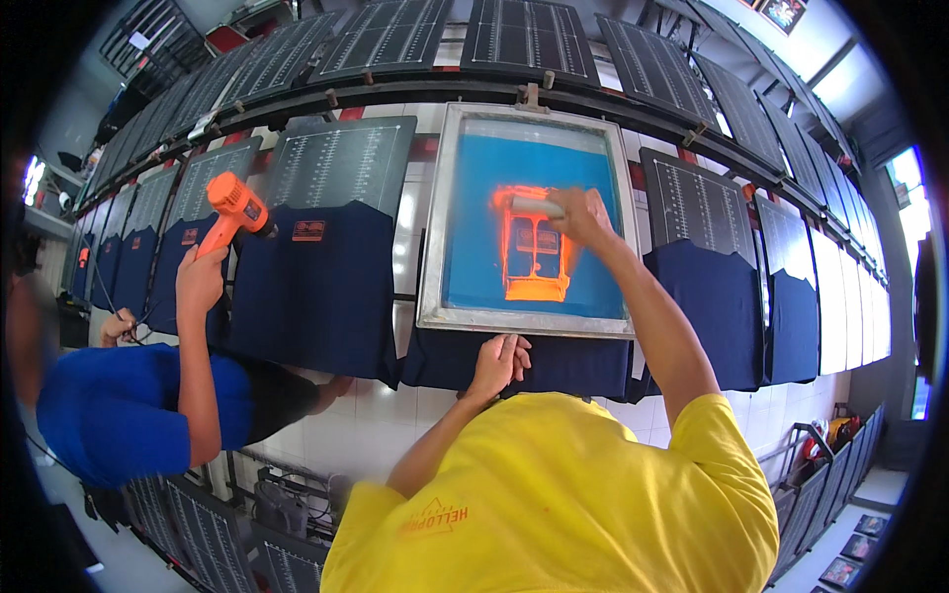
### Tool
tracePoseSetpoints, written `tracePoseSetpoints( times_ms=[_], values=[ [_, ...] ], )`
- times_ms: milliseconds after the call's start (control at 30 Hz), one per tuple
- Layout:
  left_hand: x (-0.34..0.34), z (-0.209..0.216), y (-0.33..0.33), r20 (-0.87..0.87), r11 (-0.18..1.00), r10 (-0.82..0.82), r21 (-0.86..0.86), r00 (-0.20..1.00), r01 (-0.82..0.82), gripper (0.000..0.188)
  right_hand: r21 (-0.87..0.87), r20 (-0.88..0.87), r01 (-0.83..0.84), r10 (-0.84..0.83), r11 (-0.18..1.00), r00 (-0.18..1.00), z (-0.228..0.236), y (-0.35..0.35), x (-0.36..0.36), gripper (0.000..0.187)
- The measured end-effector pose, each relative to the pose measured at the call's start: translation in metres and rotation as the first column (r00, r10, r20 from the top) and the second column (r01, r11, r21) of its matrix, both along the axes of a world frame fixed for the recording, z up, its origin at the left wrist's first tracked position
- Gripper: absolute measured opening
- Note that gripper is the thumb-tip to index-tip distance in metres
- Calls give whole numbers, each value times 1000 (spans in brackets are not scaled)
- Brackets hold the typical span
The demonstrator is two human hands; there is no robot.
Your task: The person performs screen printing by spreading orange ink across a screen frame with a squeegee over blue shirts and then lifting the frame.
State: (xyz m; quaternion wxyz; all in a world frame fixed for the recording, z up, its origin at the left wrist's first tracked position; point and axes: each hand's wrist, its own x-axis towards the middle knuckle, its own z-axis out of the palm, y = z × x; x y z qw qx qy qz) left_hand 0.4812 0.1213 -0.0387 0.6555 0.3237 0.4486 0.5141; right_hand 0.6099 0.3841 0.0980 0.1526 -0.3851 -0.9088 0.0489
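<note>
A silk-screen frame [427, 267] with blue mesh lies flat ahead of me, over a navy T-shirt [573, 366] on a platen. Bright orange ink [537, 289] is smeared around a rectangular design in its middle. My right hand [585, 217] is closed on a pale squeegee [537, 207], which rests across the upper part of the inked area. Just below the frame's near edge is my left hand [501, 364], its fingers curled together. Whether it grips anything is hidden.
To my left a co-worker in blue holds an orange heat gun [235, 204] by a navy shirt [311, 287] with a small orange print. More navy shirts [704, 306] lie on platens along the row. Behind runs a rail [395, 92] with a second row of platens [529, 40].
</note>
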Motion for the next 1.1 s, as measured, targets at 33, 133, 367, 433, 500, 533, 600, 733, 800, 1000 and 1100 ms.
tracePoseSetpoints(
  times_ms=[33,133,367,433,500,533,600,733,800,1000,1100],
  values=[
    [0,-1,-1,4,1000,6,-5,1000,-6,36,10,-11,-43,43,999,999,2,-18,3,27],
    [-2,3,0,-20,1000,17,-16,1000,-18,34,14,-52,-147,147,989,988,-3,-73,13,30],
    [-2,3,4,-14,998,-37,-43,999,36,36,60,-9,-59,59,996,998,1,-131,33,41],
    [-2,3,4,-3,998,-33,-50,999,33,36,12,17,-92,91,996,996,1,-152,36,44],
    [-1,1,4,-9,998,-28,-54,1000,27,37,61,-16,-101,102,993,995,-7,-167,37,46],
    [0,2,4,-13,998,-26,-56,1000,25,37,85,-34,-104,107,991,994,-12,-170,38,48],
    [3,4,5,-8,998,-16,-68,1000,15,37,137,17,-82,80,987,997,-22,-158,39,47],
    [-1,7,2,-17,994,-23,-103,1000,22,37,243,3,-23,23,970,1000,-42,-93,26,36],
    [-1,5,1,-19,996,-28,-89,999,27,37,260,-83,-5,27,966,996,-38,-51,19,27],
    [-3,5,3,2,998,-27,-55,1000,27,37,155,-127,15,5,988,992,-7,-2,7,25],
    [-1,3,2,16,998,-20,-60,1000,21,37,123,-62,-38,46,992,997,-17,-15,14,23]
  ],
)
